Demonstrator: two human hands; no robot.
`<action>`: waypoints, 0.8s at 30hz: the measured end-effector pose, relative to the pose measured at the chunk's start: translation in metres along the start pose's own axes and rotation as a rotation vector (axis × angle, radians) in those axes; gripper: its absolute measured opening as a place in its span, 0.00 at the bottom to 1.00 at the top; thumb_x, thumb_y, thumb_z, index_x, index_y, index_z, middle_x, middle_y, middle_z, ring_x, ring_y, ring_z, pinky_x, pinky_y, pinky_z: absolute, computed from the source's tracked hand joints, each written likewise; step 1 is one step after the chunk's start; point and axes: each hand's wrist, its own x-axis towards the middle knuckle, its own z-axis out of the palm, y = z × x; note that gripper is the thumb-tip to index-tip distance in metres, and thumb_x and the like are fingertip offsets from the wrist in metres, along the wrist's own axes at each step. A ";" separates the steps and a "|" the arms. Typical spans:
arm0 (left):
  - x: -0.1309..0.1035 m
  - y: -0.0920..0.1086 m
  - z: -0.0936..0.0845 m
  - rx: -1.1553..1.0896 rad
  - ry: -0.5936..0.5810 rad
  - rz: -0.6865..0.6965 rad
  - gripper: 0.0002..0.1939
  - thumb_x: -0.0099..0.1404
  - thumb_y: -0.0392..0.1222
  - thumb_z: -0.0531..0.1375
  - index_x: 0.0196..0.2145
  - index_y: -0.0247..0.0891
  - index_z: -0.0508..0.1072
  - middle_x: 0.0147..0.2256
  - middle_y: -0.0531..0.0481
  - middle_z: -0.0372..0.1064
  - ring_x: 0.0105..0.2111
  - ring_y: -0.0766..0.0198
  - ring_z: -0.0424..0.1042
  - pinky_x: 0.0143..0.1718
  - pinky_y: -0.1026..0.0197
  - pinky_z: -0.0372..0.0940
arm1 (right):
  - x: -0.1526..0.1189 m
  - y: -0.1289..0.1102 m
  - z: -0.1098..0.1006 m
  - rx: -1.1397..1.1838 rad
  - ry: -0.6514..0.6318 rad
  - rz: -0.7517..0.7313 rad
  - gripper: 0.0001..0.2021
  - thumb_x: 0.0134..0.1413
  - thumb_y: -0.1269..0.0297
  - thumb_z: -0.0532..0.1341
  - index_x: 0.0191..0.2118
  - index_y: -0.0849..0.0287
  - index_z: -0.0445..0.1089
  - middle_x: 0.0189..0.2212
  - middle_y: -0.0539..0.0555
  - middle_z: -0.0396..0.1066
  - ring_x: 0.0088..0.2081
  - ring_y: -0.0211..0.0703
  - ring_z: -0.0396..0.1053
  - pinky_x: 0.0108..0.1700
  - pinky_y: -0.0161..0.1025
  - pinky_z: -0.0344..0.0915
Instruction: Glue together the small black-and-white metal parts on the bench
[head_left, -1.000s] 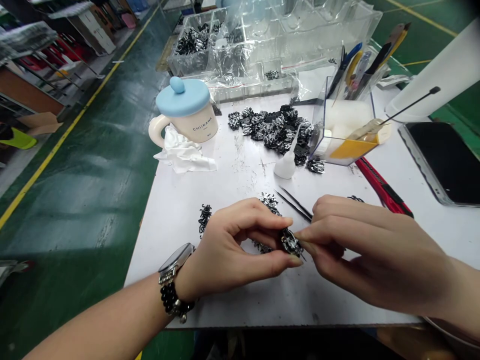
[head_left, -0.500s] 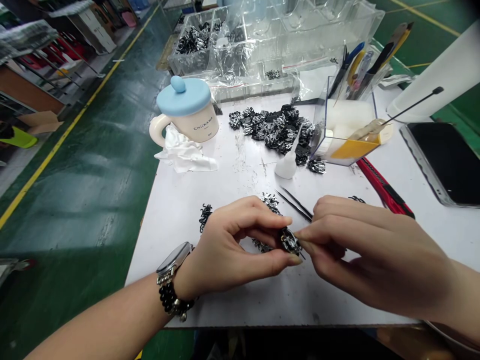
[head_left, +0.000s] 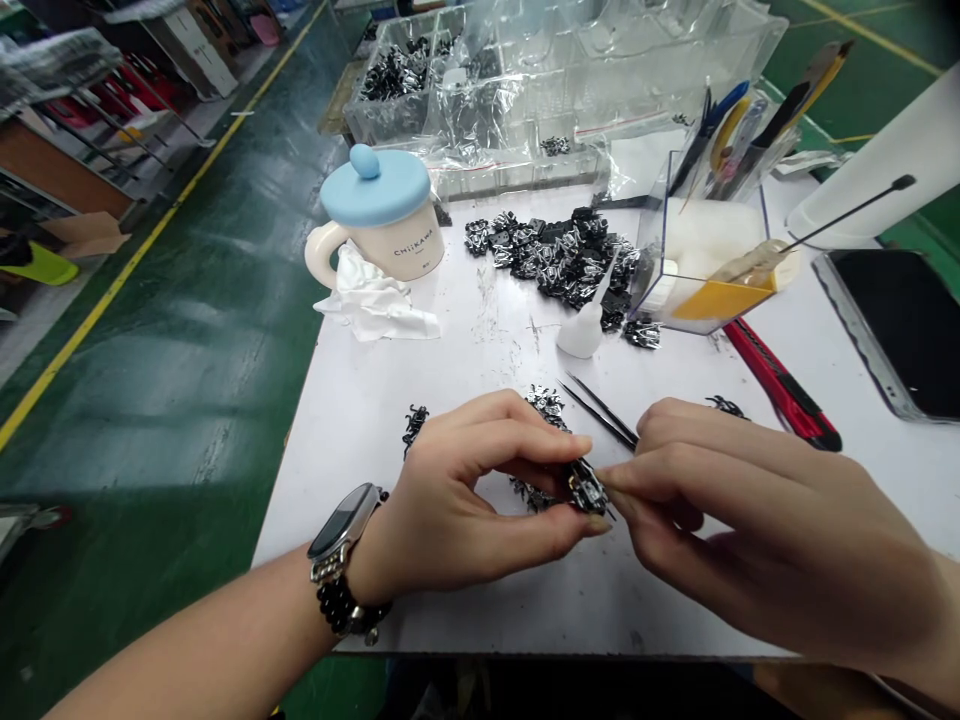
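Note:
My left hand [head_left: 480,490], with a watch and beads at its wrist, grips a small black part with metal contacts [head_left: 589,488] between thumb and fingers. At the part's right side my right hand [head_left: 742,520] is closed in a pinch. Its fingertips touch the part or something tiny on it; which one I cannot tell. Behind the hands lie black tweezers [head_left: 600,412], their handle end hidden by the right hand. Small metal pieces [head_left: 546,402] are heaped partly behind the left hand. A few dark pieces [head_left: 415,425] lie left of it, others [head_left: 726,405] beyond the right hand.
Farther back are a pile of black-and-metal parts [head_left: 555,255], a white nozzle bottle [head_left: 581,330], a lidded mug [head_left: 405,240] and crumpled tissue [head_left: 375,300]. To the right are a clear pen box [head_left: 701,315], a red cutter [head_left: 780,385] and a phone [head_left: 900,325]. Clear trays [head_left: 525,110] line the back.
The view has shifted slightly, so table things appear a little farther right. Both hands keep nearly the same hold on the part.

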 end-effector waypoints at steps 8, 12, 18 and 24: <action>0.000 0.003 0.000 0.162 0.090 0.158 0.18 0.49 0.30 0.70 0.40 0.32 0.76 0.32 0.45 0.73 0.28 0.66 0.74 0.26 0.67 0.70 | 0.001 -0.001 0.001 0.094 0.013 0.036 0.05 0.53 0.78 0.56 0.34 0.62 0.67 0.20 0.48 0.59 0.24 0.29 0.60 0.24 0.26 0.59; -0.001 0.004 0.000 0.227 0.114 0.197 0.16 0.50 0.30 0.69 0.39 0.30 0.76 0.32 0.44 0.73 0.28 0.67 0.73 0.27 0.68 0.70 | 0.003 -0.003 0.003 0.149 0.037 0.057 0.06 0.52 0.79 0.57 0.34 0.65 0.68 0.21 0.48 0.58 0.24 0.28 0.60 0.25 0.25 0.61; -0.003 0.005 0.000 0.243 0.138 0.197 0.16 0.51 0.31 0.68 0.39 0.32 0.76 0.32 0.44 0.74 0.28 0.67 0.74 0.29 0.67 0.72 | 0.003 -0.005 0.006 0.155 0.069 0.030 0.07 0.51 0.81 0.57 0.35 0.63 0.66 0.22 0.48 0.60 0.25 0.31 0.60 0.25 0.28 0.64; -0.004 0.004 0.001 0.222 0.153 0.192 0.18 0.49 0.29 0.69 0.40 0.33 0.76 0.33 0.44 0.74 0.29 0.66 0.74 0.28 0.66 0.71 | 0.000 -0.007 0.008 0.150 0.105 0.014 0.11 0.50 0.83 0.57 0.39 0.64 0.65 0.24 0.51 0.64 0.28 0.35 0.62 0.27 0.32 0.65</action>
